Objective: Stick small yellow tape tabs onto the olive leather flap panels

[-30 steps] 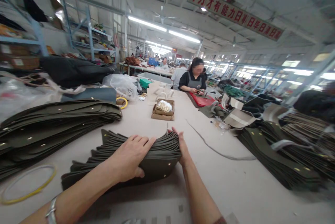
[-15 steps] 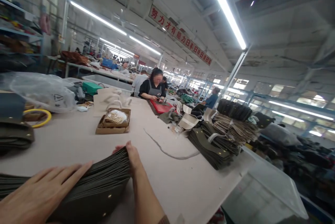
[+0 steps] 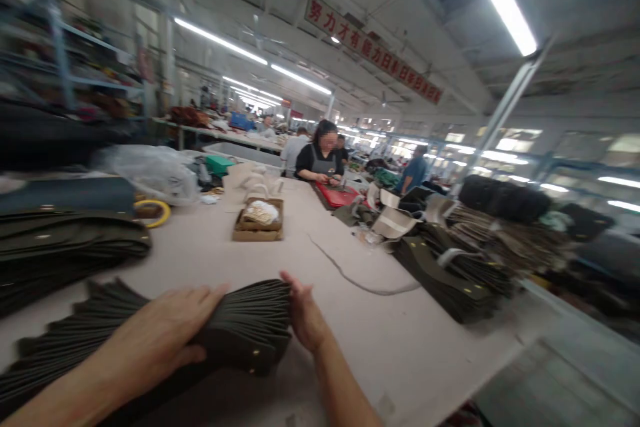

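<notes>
A fanned stack of dark olive fabric pieces with small brass-coloured studs lies across the near left of the table. My left hand is laid over its middle, fingers across the top edges and thumb on the near side, gripping it. At the stack's right end, my right hand touches the edges with its palm side, fingers stretched and partly apart. Part of those fingers is hidden behind the stack.
Another dark stack lies at the left beside a yellow ring. A cardboard box holds small gold pieces. A cord lies mid-table. Bundled pieces fill the right edge. Across the table a person works over something red.
The view has swung left, so everything appears farther right. My left hand has shifted along the stack, whose left part now fans out more. My right hand stays at the right end, its fingers looser.
</notes>
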Demonstrator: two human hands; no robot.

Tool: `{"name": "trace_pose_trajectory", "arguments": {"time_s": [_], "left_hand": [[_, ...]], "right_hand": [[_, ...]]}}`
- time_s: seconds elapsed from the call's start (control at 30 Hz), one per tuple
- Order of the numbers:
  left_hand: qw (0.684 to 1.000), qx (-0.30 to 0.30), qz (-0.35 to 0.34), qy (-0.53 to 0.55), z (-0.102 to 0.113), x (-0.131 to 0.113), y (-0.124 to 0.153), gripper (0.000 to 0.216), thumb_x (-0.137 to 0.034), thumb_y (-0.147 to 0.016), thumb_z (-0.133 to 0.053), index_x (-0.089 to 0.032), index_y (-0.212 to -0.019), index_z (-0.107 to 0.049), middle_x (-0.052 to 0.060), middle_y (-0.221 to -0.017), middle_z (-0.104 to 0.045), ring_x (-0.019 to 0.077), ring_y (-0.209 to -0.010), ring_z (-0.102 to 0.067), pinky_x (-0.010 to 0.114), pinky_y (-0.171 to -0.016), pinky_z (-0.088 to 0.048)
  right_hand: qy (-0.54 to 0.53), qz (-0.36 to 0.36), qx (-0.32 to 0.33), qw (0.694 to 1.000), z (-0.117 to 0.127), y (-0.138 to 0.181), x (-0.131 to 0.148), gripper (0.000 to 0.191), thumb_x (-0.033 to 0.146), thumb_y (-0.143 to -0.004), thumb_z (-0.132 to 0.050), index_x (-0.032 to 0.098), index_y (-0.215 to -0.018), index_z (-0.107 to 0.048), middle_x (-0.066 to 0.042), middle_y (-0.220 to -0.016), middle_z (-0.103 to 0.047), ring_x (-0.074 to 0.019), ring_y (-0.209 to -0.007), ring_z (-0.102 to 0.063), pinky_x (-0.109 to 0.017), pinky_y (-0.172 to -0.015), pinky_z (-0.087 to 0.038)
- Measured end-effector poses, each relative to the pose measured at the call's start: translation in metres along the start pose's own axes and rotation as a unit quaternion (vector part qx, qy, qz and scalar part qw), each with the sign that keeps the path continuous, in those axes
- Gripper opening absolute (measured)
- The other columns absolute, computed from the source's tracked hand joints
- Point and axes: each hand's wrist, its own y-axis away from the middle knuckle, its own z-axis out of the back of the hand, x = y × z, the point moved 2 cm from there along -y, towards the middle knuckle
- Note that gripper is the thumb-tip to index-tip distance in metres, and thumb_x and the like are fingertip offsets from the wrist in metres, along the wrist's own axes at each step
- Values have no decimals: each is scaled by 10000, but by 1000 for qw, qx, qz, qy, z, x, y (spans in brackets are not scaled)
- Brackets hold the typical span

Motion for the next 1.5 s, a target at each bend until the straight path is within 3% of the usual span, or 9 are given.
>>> {"name": "trace_pose_trajectory", "arguments": {"time_s": [0.17, 0.37, 0.53, 0.67, 0.83, 0.97, 1.13, 1.3, 1.5], "left_hand": [[995, 52, -33, -78, 21, -36, -22, 776, -288, -664, -754, -186, -1354, -414, 94, -1120, -613, 286, -1018, -581, 384, -881, -471], [991, 41, -70, -105, 6, -53, -84, 814, -399, -619, -823, -179, -1299, -435, 98, -1073, -613, 285, -979, -594, 359, -833, -478], [990, 31, -62, -124, -8, -50, -119, 1036, -496, -517, -856, -171, -1368, -363, 120, -1111, -589, 313, -1000, -571, 394, -853, -451], [990, 13, -77, -116, -14, -37, -129, 1129, -592, -499, -819, -176, -1410, -297, 125, -1166, -557, 317, -1050, -532, 414, -916, -397], [990, 10, -93, -103, -20, -25, -144, 1185, -690, -460, -764, -175, -1411, -281, 142, -1269, -495, 337, -1119, -474, 434, -966, -340], [989, 16, -108, -99, -28, -17, -155, 1168, -725, -468, -723, -190, -1413, -293, 150, -1302, -472, 344, -1139, -459, 455, -996, -312], [989, 72, -107, -77, -41, -5, -166, 1209, -756, -431, -711, -195, -1425, -312, 169, -1391, -397, 372, -1255, -374, 494, -1059, -256], [983, 162, -82, -16, -58, 2, -164, 1281, -760, -425, -719, -227, -1471, -207, 183, -1491, -285, 389, -1342, -294, 538, -1081, -225], [990, 95, -105, -12, -67, -7, -140, 1170, -754, -534, -677, -236, -1471, -204, 194, -1526, -218, 367, -1405, -183, 553, -1110, -151]], "right_hand": [[50, 49, 68, 995, 30, 20, 12, 789, 681, -747, -597, 266, -1397, -430, -81, -1428, -471, -275, -1330, -399, -437, -1126, -248], [107, 72, -41, 991, 74, 5, 18, 866, 637, -756, -621, 235, -1460, -318, -95, -1466, -421, -287, -1349, -371, -460, -1127, -257], [84, 76, -95, 989, 81, -16, 11, 709, 618, -841, -513, 231, -1421, -390, -74, -1463, -431, -256, -1356, -367, -446, -1145, -233], [70, 61, -99, 991, 81, -19, 11, 769, 664, -856, -418, 221, -1473, -300, -117, -1479, -397, -274, -1342, -393, -467, -1104, -308], [190, 65, -74, 977, 81, -20, 17, 992, 614, -729, -646, 231, -1510, -169, -118, -1523, -311, -290, -1360, -357, -463, -1084, -335], [281, 7, -120, 952, 79, -34, 16, 1116, 453, -637, -769, 236, -1514, -114, -114, -1462, -414, -285, -1244, -501, -449, -1051, -380], [312, -3, -137, 940, 86, -53, 7, 1060, 421, -607, -772, 220, -1492, -225, -112, -1432, -450, -284, -1238, -499, -431, -1054, -377], [359, -26, -113, 926, 95, -54, 6, 998, 414, -617, -765, 227, -1472, -287, -100, -1408, -479, -282, -1251, -483, -437, -1069, -354], [416, -49, -89, 904, 94, -39, 13, 933, 425, -647, -742, 267, -1460, -311, -77, -1345, -541, -277, -1177, -540, -452, -1031, -387]]}}
